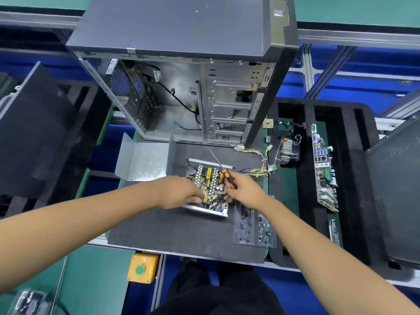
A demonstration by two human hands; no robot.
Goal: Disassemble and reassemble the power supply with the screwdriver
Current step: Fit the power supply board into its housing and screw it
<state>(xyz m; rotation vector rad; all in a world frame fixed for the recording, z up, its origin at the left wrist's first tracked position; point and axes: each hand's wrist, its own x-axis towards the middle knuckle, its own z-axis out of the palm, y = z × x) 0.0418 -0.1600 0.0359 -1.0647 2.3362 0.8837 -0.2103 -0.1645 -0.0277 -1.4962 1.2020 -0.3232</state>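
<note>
Item one: power supply (208,187), cover off, circuit board showing, lying on the dark mat (181,230) at the middle of my surface. Item two: my left hand (179,192), at 9 o'clock of the supply, fingers curled over its near left edge and gripping it. Item three: my right hand (244,192), at 3 o'clock of the supply, closed around the orange-and-black handle of the screwdriver (223,172); the shaft slants up toward 11 o'clock over the board, tip in the air, while my fingertips reach down among the components at the board's near right corner. Item four: the supply's grey metal cover (143,160), standing open-sided on the mat at 10 o'clock of the supply, just beside it. Item five: the supply's wire bundle (259,164), yellow, purple and black, trailing off toward 2 o'clock. Item six: open computer case (193,87), upright at 12 o'clock, side panel removed. Item seven: clear plastic tray (254,226) at 4 o'clock, touching the mat's right edge. Item eight: heatsink with fan (287,152) and motherboard (325,169) in black foam at 3 o'clock, well apart from the supply. Item nine: yellow box with green button (142,268) at 7 o'clock, on the surface's front edge.
</note>
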